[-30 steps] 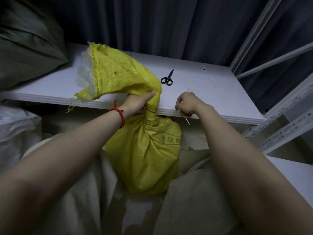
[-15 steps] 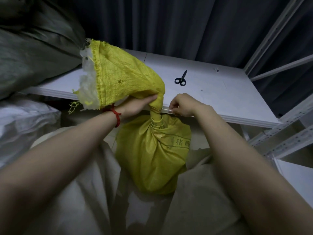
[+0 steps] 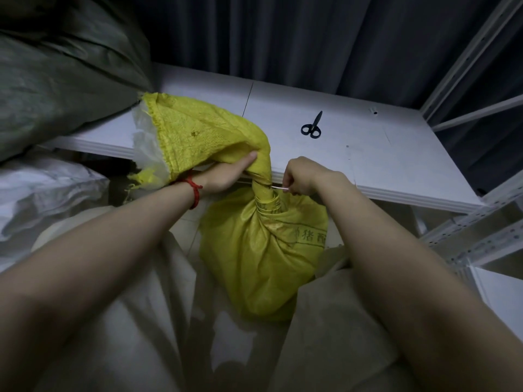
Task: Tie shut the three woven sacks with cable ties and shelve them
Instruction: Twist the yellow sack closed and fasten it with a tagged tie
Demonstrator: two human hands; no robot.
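While my left hand (image 3: 226, 178) grips the twisted neck of the yellow woven sack (image 3: 260, 250), fingers and thumb curled round the bunched fabric, my right hand (image 3: 301, 176) pinches the end of a thin white cable tie (image 3: 280, 188) between thumb and fingertips, the other fingers curled in. The tie runs level from my right hand to the neck and touches it there; I cannot tell whether it goes all the way round.

The sack stands low between my legs, which are covered in pale beige fabric (image 3: 127, 321). Its full body sits just below the front edge of the white shelf (image 3: 382, 154), with dark printed characters on its side. Above my grip, the loose top flops to the left over my wrist and onto the shelf's edge, and a clear liner (image 3: 144, 142) shows at the frayed mouth. A red cord bracelet (image 3: 194, 190) circles my left wrist.

Black scissors (image 3: 312, 125) lie flat on the shelf, beyond my right hand and well apart from it. A grey-green sack (image 3: 56, 80) fills the shelf's left end, touching the yellow sack's mouth, and a white sack (image 3: 42, 188) lies below it at the left. Behind the shelf hangs a dark curtain (image 3: 283, 38), and white metal rack posts (image 3: 467, 52) rise at the right.
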